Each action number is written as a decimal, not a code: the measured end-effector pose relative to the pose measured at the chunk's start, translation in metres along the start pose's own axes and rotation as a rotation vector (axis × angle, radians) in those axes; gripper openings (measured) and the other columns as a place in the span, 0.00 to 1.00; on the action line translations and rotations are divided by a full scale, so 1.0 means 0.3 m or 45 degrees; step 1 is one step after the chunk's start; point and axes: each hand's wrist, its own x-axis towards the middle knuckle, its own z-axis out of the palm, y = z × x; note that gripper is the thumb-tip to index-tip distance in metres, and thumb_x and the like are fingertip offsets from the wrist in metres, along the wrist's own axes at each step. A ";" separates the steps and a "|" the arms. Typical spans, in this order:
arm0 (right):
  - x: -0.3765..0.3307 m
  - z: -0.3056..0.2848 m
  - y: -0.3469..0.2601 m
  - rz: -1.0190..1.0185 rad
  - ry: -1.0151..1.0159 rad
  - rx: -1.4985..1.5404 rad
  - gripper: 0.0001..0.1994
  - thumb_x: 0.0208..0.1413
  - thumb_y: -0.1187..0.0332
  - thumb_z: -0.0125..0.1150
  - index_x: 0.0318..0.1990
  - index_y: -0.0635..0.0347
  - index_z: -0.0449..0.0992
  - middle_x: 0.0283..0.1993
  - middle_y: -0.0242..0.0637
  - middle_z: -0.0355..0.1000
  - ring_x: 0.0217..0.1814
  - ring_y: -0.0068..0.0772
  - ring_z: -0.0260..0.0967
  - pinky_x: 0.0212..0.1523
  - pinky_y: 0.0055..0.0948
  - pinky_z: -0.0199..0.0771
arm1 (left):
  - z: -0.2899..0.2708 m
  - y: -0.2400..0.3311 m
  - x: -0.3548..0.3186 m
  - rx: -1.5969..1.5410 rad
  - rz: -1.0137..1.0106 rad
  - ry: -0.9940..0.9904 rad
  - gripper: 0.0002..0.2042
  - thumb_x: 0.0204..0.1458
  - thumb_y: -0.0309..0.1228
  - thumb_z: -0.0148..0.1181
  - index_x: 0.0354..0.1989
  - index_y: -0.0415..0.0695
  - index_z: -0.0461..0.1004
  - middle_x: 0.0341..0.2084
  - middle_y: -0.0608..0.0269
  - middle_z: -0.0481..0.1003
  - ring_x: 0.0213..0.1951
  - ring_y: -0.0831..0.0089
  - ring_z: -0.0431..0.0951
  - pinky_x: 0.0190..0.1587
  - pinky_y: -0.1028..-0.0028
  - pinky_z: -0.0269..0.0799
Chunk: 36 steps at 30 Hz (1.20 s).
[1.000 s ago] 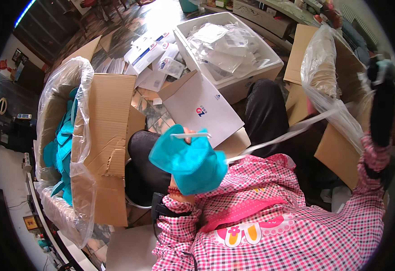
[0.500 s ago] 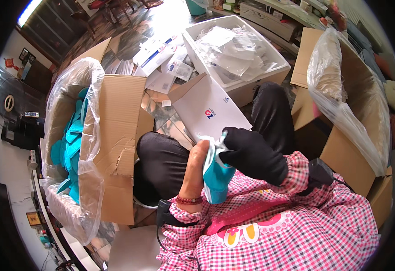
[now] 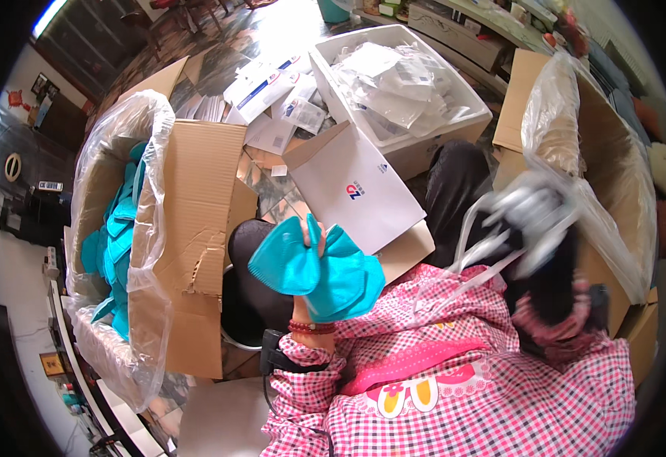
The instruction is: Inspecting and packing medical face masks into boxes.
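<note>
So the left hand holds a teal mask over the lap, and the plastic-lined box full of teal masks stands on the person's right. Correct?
Not quite. The head view shows the left hand holding the teal mask over the lap, but the plastic-lined box of teal masks stands on the person's left.

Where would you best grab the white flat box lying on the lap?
Probably by the raised far flap of the white box, coming from above. That flap tilts up free, while the near end sits behind the teal masks in the left hand.
</note>
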 end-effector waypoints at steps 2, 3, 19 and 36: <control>0.067 -0.289 -0.160 -0.306 0.589 -0.937 0.16 0.69 0.57 0.43 0.46 0.57 0.74 0.39 0.42 0.77 0.38 0.41 0.75 0.41 0.35 0.78 | 0.134 0.062 -0.008 -0.571 -0.234 -0.440 0.15 0.62 0.45 0.53 0.28 0.50 0.63 0.24 0.69 0.61 0.29 0.74 0.62 0.37 0.68 0.64; 0.092 -0.423 -0.277 -0.401 0.757 -1.236 0.16 0.68 0.57 0.43 0.46 0.58 0.74 0.39 0.42 0.77 0.38 0.41 0.75 0.41 0.35 0.78 | 0.206 0.079 0.001 -0.474 -0.068 -0.499 0.12 0.62 0.39 0.53 0.28 0.49 0.63 0.24 0.68 0.61 0.28 0.75 0.61 0.37 0.68 0.63; -0.160 -1.400 -0.145 1.454 -0.708 -1.810 0.10 0.59 0.62 0.55 0.39 0.59 0.74 0.36 0.41 0.75 0.39 0.38 0.75 0.40 0.35 0.76 | 0.272 0.158 0.066 -0.449 -0.131 -0.451 0.14 0.64 0.36 0.48 0.25 0.50 0.60 0.25 0.68 0.59 0.27 0.74 0.60 0.35 0.70 0.63; -0.197 -1.548 -0.139 1.318 -0.697 -1.235 0.18 0.60 0.68 0.51 0.56 0.63 0.73 0.50 0.43 0.75 0.42 0.30 0.75 0.36 0.29 0.71 | 0.251 0.155 0.155 -0.653 -0.322 -0.702 0.13 0.63 0.43 0.52 0.32 0.49 0.63 0.28 0.69 0.61 0.33 0.74 0.63 0.43 0.67 0.61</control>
